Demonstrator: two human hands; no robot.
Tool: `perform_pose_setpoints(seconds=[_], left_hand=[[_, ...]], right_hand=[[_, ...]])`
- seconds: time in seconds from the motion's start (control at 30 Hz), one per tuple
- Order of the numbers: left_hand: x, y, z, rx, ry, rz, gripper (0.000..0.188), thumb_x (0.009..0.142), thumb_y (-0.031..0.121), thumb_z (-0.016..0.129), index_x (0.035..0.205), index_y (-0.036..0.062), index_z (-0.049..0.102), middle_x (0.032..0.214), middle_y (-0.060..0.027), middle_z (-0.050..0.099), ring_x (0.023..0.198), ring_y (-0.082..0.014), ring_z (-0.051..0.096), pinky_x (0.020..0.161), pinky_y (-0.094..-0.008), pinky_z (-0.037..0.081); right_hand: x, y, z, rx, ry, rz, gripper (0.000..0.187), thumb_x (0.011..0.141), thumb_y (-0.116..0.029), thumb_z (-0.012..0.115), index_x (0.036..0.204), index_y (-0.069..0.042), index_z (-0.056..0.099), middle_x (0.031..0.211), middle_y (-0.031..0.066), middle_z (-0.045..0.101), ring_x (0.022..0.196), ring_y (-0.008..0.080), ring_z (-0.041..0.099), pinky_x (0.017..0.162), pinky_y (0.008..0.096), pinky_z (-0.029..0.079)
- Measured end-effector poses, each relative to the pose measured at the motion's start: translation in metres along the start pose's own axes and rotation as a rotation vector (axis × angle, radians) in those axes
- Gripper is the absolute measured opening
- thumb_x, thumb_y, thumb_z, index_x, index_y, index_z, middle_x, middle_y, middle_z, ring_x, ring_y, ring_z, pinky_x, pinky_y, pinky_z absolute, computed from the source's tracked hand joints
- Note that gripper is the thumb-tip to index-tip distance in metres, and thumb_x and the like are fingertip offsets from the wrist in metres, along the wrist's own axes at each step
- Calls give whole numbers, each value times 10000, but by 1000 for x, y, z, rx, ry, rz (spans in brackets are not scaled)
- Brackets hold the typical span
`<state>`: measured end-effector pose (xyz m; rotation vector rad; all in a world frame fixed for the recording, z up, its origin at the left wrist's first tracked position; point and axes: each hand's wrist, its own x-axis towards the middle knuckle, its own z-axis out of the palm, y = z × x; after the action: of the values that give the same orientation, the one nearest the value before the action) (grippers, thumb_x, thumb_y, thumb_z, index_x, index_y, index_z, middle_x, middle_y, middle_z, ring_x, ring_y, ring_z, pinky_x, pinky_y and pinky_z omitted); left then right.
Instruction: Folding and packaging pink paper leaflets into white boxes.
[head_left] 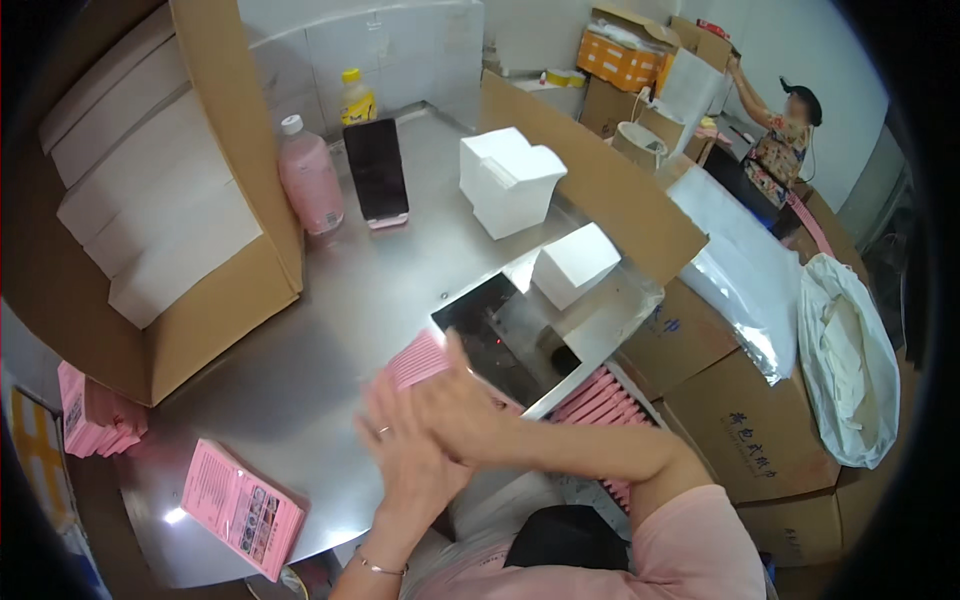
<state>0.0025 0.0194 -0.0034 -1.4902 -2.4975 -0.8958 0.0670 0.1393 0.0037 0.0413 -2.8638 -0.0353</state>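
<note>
Beyond your fingers (385, 410): upright phone (376, 170), pink bottle (310, 182) beside it, yellow bottle (356, 103) behind. Well right of fingers: white bag (873, 350).

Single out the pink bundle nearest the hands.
The pink bundle with striped edges, up against the left hand and right hand; others, like the flat pink stack at lower left, lie farther.

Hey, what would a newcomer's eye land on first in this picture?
Probably the left hand and right hand, overlapping at a pink stack over the metal table. Next, perhaps, the big open cardboard box of white blocks at upper left, with a pink bottle and upright smartphone to its right.
</note>
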Motion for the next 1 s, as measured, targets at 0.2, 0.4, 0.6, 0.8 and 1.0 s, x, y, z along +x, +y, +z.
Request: perform_pose_setpoints(seconds=[0.2,0.4,0.6,0.8,1.0], left_hand=[[-5,-14,-16,194,-128,7,705,693,414,747,1309,119,572,1401,-180,422,1300,-439,341,1021,-560,271],[9,0,-16,243,75,66,538,771,425,711,1219,136,636,1247,-151,513,1060,-367,457,849,-473,335],[4,0,-28,154,-103,131,487,785,399,718,1127,61,638,1218,-135,547,1032,-338,484,837,-472,369],[-2,-9,-17,-5,-239,238,461,780,256,696,1166,18,612,1186,-194,570,943,-345,551,761,-447,462],[6,-24,-43,-12,-165,173,832,641,317,781,1378,61,493,1026,-182,511,944,-328,513,787,-450,392]], right_hand=[[-28,65,-48,-76,453,313,344,762,-103,693,1072,13,600,1036,164,626,991,350,624,878,473,478],[-50,157,-41,-262,429,642,225,840,-165,684,1013,-22,680,948,133,596,939,303,569,807,445,452],[-54,156,-38,-126,531,640,161,852,-71,632,987,-15,699,913,137,601,895,316,556,796,426,457],[-48,121,-29,-164,580,428,372,779,-25,618,1149,13,615,1079,183,627,1037,377,584,860,461,461],[-45,-7,-5,197,302,-122,397,836,-177,598,1194,-5,613,1109,228,595,1099,362,581,1099,640,290]])
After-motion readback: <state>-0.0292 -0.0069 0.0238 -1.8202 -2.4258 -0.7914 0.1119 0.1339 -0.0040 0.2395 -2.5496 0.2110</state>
